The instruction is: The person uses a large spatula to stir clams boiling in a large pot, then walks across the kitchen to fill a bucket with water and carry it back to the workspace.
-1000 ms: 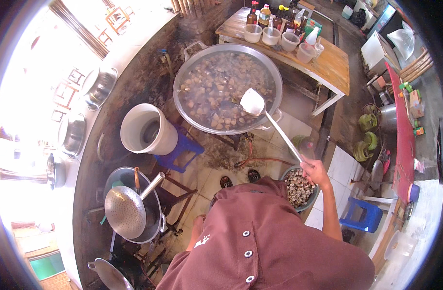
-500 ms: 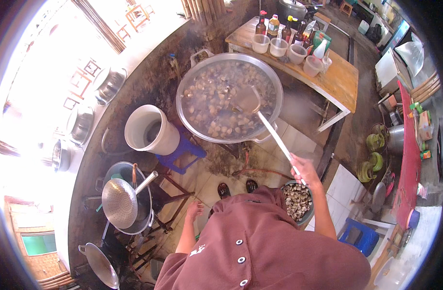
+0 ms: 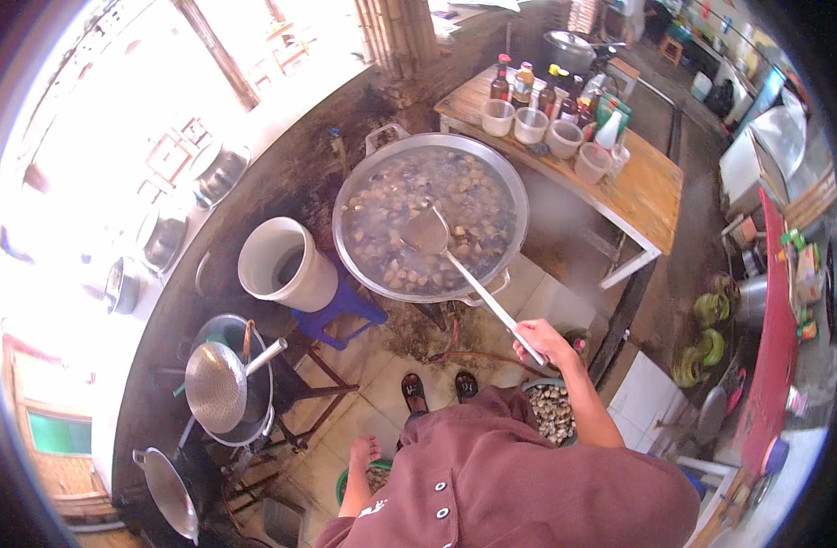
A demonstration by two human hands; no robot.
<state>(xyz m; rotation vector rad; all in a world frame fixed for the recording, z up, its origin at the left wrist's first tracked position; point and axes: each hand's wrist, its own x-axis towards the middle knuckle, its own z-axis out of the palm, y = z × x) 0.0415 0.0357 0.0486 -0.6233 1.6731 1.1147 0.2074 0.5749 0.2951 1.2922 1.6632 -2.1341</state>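
Note:
My right hand point(image 3: 544, 342) is wrapped round the pale handle of a long-handled spatula point(image 3: 485, 295). Its broad, flat-looking head lies over the cloudy liquid in a large round metal pot point(image 3: 340, 228); how deep it dips I cannot tell. Pale pieces that look like clams point(image 3: 396, 187) float or lie throughout the pot, under thin steam. My left hand point(image 3: 365, 449) hangs low on my left with loosely bent fingers and nothing visible in them. Near it, a green basin point(image 3: 343, 487) of small shells is partly hidden by my arm.
A white bucket point(image 3: 254, 265) stands on a blue stool point(image 3: 354, 315) left of the pot. A perforated strainer point(image 3: 216, 388) rests across another pot. Bottles and tubs fill the wooden table point(image 3: 656, 196) at right. A basin of shells point(image 3: 551, 411) sits by my right side.
The spatula's head has moved left and toward me across the pot. My right hand has shifted left and nearer. The view has tilted slightly, and the green basin shows more.

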